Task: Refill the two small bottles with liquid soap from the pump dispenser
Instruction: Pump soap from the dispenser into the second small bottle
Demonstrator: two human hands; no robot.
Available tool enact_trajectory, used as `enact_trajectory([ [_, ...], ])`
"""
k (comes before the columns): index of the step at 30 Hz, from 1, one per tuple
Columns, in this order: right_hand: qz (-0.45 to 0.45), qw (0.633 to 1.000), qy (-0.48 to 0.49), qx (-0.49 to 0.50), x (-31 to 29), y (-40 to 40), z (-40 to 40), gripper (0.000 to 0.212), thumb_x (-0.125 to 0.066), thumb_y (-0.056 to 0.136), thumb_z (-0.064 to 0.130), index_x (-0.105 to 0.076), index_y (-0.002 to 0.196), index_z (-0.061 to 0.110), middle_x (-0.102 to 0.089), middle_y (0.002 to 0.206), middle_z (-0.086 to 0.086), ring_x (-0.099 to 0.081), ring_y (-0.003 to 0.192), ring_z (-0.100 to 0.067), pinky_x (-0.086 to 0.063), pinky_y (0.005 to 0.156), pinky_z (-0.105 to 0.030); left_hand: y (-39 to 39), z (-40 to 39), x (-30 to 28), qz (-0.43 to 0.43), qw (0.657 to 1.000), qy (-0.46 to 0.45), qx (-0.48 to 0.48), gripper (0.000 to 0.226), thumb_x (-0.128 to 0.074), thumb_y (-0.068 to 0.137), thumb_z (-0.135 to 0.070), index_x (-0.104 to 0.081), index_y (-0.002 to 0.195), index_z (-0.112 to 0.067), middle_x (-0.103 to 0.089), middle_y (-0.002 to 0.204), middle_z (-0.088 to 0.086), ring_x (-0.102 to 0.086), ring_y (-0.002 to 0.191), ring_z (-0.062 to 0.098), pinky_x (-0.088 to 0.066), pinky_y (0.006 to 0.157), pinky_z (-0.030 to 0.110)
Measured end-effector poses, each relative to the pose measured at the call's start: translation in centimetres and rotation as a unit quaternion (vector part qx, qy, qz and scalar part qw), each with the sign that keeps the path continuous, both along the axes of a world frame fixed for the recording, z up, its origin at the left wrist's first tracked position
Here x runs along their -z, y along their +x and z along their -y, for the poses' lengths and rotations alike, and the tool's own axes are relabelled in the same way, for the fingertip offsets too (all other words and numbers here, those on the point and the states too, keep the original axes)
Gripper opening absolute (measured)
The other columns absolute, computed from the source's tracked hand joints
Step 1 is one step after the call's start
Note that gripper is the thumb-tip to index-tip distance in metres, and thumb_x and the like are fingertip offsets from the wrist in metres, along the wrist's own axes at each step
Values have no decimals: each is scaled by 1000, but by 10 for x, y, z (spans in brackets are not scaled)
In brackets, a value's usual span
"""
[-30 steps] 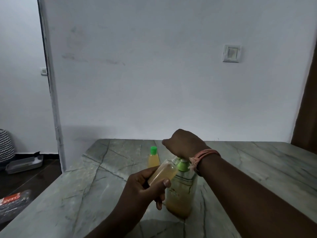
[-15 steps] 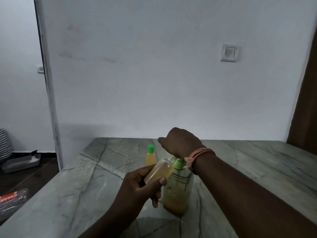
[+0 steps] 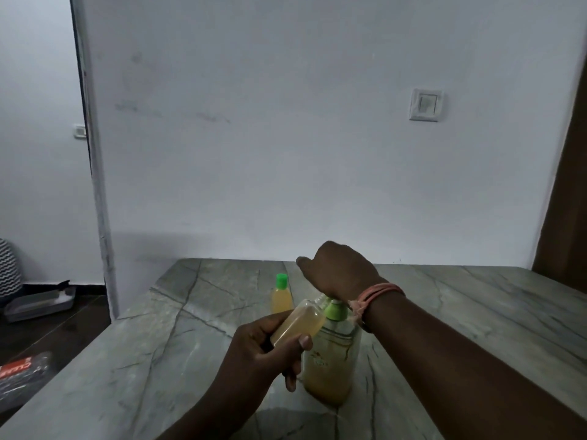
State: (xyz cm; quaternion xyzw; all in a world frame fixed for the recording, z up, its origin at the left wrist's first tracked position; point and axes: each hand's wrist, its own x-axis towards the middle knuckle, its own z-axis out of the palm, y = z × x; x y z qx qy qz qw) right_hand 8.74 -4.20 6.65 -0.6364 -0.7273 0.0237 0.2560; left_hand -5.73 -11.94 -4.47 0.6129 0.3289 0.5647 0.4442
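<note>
The small clear plastic bottle of amber soap (image 3: pixel 297 323) is pinched between thumb and curled fingers of the left hand (image 3: pixel 263 350), tilted with its open mouth toward the spout, presumably to catch the flow. The right hand (image 3: pixel 338 271) is closed down over the green-collared pump head of the tall translucent dispenser (image 3: pixel 332 360), near centre on the veined grey stone table (image 3: pixel 476 319); its grip underneath is hidden. A second small bottle with green cap (image 3: pixel 281 296) stands just beyond, capped and seemingly filled.

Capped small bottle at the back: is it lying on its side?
No, the capped small bottle stands upright on the table, green cap on top.
</note>
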Motion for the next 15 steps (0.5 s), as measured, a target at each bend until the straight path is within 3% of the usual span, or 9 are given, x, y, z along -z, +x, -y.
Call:
enact_trajectory([
  [5,58,998,3,7,-8,-4,4,35,-50,90,46,-45,68,20,-53,76,-1,-54,77,-25,-42,68,-31,-1,3,0,-16,1000,2,-6,55,-80,68,-44,-74,115,-16,-70,72,19,-61,55,23,-53,51,31],
  [10,31,999,10,5,-4,-3,2,37,-49,92,45,-45,66,19,-51,72,1,-53,76,-25,-41,69,-31,1,2,0,2,1000,5,12,36,-79,69,-41,-78,105,-39,-69,76,24,-61,56,21,-53,49,30],
  [15,25,999,-23,1,-3,-1,2,34,-51,90,42,-51,67,18,-53,70,0,-53,69,-21,-41,65,-30,0,3,0,3,1000,6,2,45,-80,69,-41,-76,112,-28,-69,73,22,-61,56,22,-53,49,30],
])
